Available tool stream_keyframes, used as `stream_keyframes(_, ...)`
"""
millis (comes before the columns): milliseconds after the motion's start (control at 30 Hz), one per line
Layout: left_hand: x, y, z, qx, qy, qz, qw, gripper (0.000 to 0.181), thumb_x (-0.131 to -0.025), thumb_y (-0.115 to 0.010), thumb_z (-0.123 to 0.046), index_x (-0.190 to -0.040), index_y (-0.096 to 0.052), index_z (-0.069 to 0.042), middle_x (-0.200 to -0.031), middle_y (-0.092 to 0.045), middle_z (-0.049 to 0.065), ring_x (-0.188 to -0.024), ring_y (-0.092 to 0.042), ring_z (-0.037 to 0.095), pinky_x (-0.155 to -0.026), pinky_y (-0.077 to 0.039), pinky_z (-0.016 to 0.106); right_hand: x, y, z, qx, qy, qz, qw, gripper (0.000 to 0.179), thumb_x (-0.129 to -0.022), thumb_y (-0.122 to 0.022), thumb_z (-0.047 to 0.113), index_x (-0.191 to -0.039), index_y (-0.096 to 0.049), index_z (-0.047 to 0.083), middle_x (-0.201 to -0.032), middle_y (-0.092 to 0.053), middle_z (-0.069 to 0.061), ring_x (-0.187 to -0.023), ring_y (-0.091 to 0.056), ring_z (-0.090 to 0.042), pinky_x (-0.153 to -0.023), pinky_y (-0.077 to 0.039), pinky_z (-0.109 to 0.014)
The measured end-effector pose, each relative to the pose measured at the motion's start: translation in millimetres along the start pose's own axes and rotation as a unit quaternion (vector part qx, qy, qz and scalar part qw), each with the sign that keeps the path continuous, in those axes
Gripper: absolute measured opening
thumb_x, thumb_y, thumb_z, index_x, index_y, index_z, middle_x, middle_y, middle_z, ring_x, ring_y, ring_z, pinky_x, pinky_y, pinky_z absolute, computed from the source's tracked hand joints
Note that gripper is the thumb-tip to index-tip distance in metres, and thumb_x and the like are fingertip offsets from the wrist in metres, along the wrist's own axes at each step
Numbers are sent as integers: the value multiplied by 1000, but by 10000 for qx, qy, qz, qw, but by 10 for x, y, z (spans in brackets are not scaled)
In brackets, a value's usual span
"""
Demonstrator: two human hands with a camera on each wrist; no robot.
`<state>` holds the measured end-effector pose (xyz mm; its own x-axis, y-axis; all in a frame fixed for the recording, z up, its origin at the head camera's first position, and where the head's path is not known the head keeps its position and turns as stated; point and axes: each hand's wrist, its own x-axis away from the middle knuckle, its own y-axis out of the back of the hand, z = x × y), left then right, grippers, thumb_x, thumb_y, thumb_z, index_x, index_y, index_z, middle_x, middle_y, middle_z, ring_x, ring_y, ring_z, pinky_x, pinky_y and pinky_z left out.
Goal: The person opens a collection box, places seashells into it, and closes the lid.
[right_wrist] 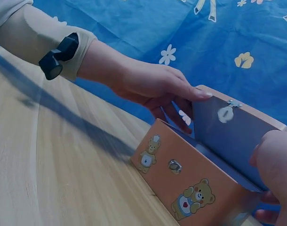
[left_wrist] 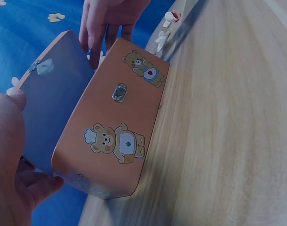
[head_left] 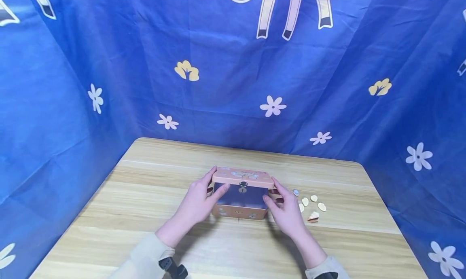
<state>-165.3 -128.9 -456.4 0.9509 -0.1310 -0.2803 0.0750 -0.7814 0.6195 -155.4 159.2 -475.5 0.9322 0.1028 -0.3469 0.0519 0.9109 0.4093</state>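
A pink-orange tin box (head_left: 238, 212) with bear pictures stands on the table, its hinged lid (head_left: 242, 176) raised partway. A metal clasp (head_left: 242, 187) hangs from the lid's front edge, and a matching catch (left_wrist: 119, 92) sits on the box front. My left hand (head_left: 198, 199) holds the lid's left end, thumb at its edge and fingers around the side. On the other end, my right hand (head_left: 288, 214) grips the lid the same way, thumb toward the front. The lid's inner face (right_wrist: 214, 125) is plain blue-grey. Most of the box's inside is hidden.
Right of the box lie several small pale oval pieces (head_left: 322, 207), a bluish round piece (head_left: 296, 193) and a white-and-brown shell (head_left: 313, 217). Blue cloth (head_left: 225, 89) with flowers and animal figures hangs behind the wooden table (head_left: 145, 182) and along both sides.
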Motion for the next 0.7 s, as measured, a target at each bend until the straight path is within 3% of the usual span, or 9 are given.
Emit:
stream_keyframes(133, -21, -5, 4, -109, -7, -16, 9999, 92, -100, -59, -68, -164, -37, -6, -155, -49, 24, -126, -64, 43, -105, -51, 55, -8, 0, -16, 329, 334, -9, 9989, 66, -97, -77, 12, -155, -49, -1, -145, -63, -18, -129, -62, -35, -96, -56, -57)
stream_keyframes(300, -51, 8, 12, -65, -90, -4, 9999, 94, -98, -67, -64, -164, -35, -5, -157, -48, 22, -121, -67, 42, -107, -49, 56, -37, -4, -6, 432, 325, 15, 9985, 68, -98, -77, 15, -155, -46, -4, -156, -51, -19, -136, -56, -37, -103, -52, -59)
stream_keyframes(500, -88, 19, 26, 312, -94, 159, 9993, 95, -97, -73, -55, -164, -32, -2, -162, -40, 20, -122, -64, 47, -101, -53, 52, -81, 2, 13, 454, 140, 55, 9989, 71, -98, -77, 19, -157, -44, -2, -157, -50, -19, -131, -60, -42, -105, -50, -58)
stream_keyframes(700, -126, 61, 12, 229, -32, 239, 9994, 97, -96, -74, -56, -165, -31, -3, -164, -37, 19, -124, -63, 48, -104, -50, 55, -132, 7, 54, 412, -68, 70, 9991, 74, -98, -77, 21, -160, -41, 0, -153, -54, -24, -125, -63, -45, -107, -48, -60)
